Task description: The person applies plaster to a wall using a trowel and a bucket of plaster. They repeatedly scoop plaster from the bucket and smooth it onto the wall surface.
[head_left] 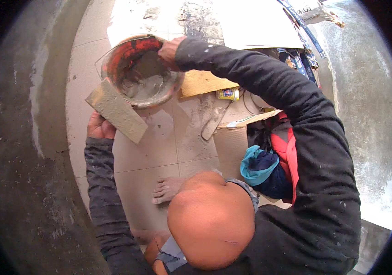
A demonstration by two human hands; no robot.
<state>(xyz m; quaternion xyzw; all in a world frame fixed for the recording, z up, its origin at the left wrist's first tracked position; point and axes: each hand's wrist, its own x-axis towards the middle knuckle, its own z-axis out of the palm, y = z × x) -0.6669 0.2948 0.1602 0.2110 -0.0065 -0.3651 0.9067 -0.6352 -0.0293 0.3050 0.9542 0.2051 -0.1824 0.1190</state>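
My left hand (100, 123) grips a rectangular board (117, 112) coated with grey-beige paste, held beside the lower left rim of a bucket. The orange bucket (111, 62) is smeared with grey and holds wet grey mix (143, 87). My right hand (170, 52) is closed at the bucket's upper right rim; I cannot make out whether it grips the rim or something inside.
My bare foot (164, 190) is on the tiled floor (145, 156). A yellow board (205, 82), small tin (226, 94), dirty flat tool (214, 121), cardboard (230, 146) and heaped clothes (262, 176) lie rightward. Concrete surfaces (31, 137) border both sides.
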